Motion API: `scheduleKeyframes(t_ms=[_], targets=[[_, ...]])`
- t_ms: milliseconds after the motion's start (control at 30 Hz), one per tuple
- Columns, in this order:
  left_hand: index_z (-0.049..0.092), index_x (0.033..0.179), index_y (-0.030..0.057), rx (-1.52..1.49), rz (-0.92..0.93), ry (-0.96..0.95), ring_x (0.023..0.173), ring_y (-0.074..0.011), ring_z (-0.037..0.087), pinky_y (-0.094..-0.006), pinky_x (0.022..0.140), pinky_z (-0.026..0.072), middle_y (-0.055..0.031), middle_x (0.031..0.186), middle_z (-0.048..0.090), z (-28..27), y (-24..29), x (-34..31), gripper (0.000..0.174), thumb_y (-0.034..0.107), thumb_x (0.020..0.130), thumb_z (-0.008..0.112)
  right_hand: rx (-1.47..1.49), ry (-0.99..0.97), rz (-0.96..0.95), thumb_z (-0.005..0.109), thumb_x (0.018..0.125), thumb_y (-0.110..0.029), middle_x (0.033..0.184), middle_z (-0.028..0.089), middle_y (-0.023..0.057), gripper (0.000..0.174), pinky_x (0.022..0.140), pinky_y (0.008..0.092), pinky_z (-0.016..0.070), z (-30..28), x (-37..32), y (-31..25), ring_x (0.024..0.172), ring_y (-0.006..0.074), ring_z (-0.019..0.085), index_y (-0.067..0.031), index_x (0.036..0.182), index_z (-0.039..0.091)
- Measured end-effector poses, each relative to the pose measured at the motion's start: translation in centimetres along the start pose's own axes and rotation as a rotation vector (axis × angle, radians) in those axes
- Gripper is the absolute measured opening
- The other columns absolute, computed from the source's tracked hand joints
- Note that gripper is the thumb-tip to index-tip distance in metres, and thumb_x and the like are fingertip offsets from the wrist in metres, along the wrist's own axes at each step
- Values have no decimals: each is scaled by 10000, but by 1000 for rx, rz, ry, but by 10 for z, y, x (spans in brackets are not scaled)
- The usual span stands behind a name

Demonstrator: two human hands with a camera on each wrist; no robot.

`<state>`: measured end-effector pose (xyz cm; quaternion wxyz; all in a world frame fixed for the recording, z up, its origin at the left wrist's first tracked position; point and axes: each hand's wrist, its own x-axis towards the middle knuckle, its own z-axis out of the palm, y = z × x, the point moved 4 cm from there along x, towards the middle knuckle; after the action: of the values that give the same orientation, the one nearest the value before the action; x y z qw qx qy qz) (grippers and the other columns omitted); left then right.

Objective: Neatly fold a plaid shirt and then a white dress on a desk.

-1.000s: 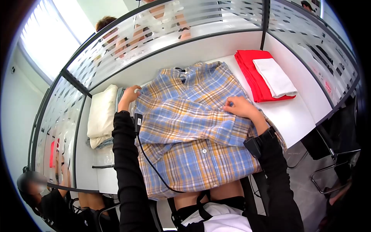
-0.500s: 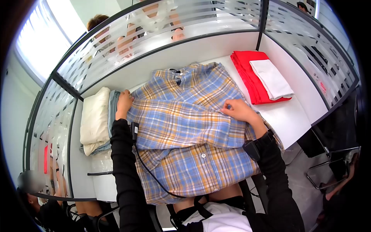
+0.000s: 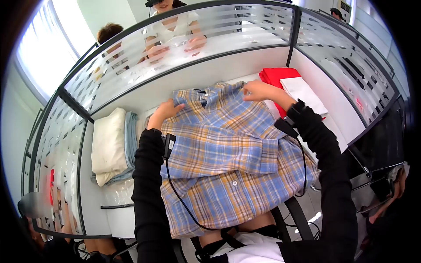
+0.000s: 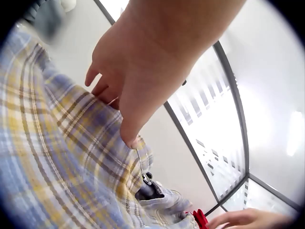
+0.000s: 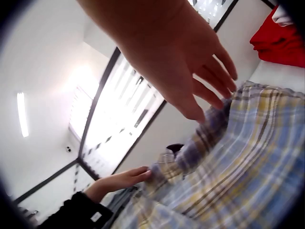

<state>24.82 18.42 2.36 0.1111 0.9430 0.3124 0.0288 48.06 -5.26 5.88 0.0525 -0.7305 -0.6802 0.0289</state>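
Observation:
A plaid button-up shirt [image 3: 219,149] in blue, yellow and white lies front up, its collar [image 3: 202,94] at the far end. One sleeve [image 3: 210,147] is laid across its front, the cuff toward the right. My left hand [image 3: 165,111] is over the shoulder left of the collar. Seen from the left wrist, that hand [image 4: 138,76] has its thumb apart from the other fingers, right at the cloth. Right of the collar, my right hand [image 3: 262,91] reaches over the other shoulder. In the right wrist view, its fingers [image 5: 209,78] spread loosely just above the fabric.
Folded cream [image 3: 108,144] and light blue cloth [image 3: 130,136] lie stacked at the left. At the back right, a folded white cloth [image 3: 302,94] rests on a red one [image 3: 276,75]. Low partitions [image 3: 188,70] enclose the table, with people beyond. The shirt's lower edge overhangs my lap.
Both hands have moved up toward the collar: the right from beside the cuff to the far shoulder, the left inward from the shirt's left edge. The shirt keeps nearly the same layout.

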Motion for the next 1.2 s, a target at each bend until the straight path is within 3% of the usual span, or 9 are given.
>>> scheduleKeyframes(t_ms=[200, 333, 400, 567, 667, 700, 833, 1067, 1200], targets=[[593, 920, -100, -286, -92, -18, 881, -389, 576, -406, 770, 436, -268, 882, 605, 5, -11, 15, 682, 563, 799, 493, 39, 135, 79, 576, 733, -523, 787, 610, 219, 558, 695, 411, 467, 33, 74, 29, 746, 362, 582, 32, 760, 633], [611, 876, -73, -520, -135, 88, 742, -248, 585, -342, 677, 442, -156, 809, 626, 12, -17, 23, 539, 457, 782, 585, 143, 185, 179, 584, 701, -600, 859, 592, 274, 661, 693, 406, 471, 37, 93, 26, 776, 385, 584, 58, 745, 622], [565, 971, -67, -680, -171, 33, 868, -205, 550, -319, 735, 427, -124, 908, 598, 11, -12, 24, 445, 339, 793, 608, 254, 245, 225, 588, 676, -624, 931, 595, 270, 661, 708, 395, 482, 42, 102, 31, 822, 376, 590, 34, 716, 641], [485, 1104, -39, -1160, -84, 49, 831, -182, 587, -284, 718, 475, -100, 937, 598, 13, -10, 30, 388, 47, 757, 634, 374, -165, 320, 711, 658, -398, 901, 620, 218, 739, 717, 350, 481, 47, 120, 39, 813, 300, 610, 107, 1145, 476], [478, 1099, -19, -1310, -37, 85, 783, -171, 605, -270, 691, 501, -104, 931, 601, -1, -5, 25, 415, -58, 715, 628, 724, -60, 377, 785, 575, -252, 959, 617, 189, 744, 710, 325, 480, 41, 115, 40, 862, 247, 604, 98, 1155, 478], [491, 1082, -11, -1338, -26, 112, 774, -164, 599, -272, 687, 493, -101, 915, 605, -7, -4, 23, 404, -65, 706, 628, 800, 57, 419, 779, 559, -82, 993, 614, 160, 689, 727, 297, 473, 31, 112, 36, 881, 201, 595, 94, 1153, 479], [493, 1070, 1, -1345, 115, 224, 825, -148, 583, -270, 722, 472, -81, 957, 599, -37, 6, 7, 404, -78, 698, 629, 1211, 267, 121, 684, 642, 45, 973, 629, 98, 485, 789, 272, 448, -2, 101, 19, 875, 161, 589, 69, 1098, 519], [536, 1104, 10, -1036, 232, 193, 838, -118, 582, -262, 779, 439, -43, 939, 622, -82, 24, -57, 406, -24, 711, 634, 692, 389, -190, 720, 636, -72, 838, 645, 60, 351, 705, 273, 459, -73, 34, -31, 745, 113, 574, -14, 961, 600], [563, 1084, 41, -576, 433, 206, 846, -160, 581, -298, 796, 424, -60, 938, 634, -91, 46, -119, 455, 59, 646, 687, 284, 358, -350, 698, 618, -81, 732, 558, 107, 284, 660, 315, 440, -94, -30, -80, 666, 251, 529, -20, 845, 538]])
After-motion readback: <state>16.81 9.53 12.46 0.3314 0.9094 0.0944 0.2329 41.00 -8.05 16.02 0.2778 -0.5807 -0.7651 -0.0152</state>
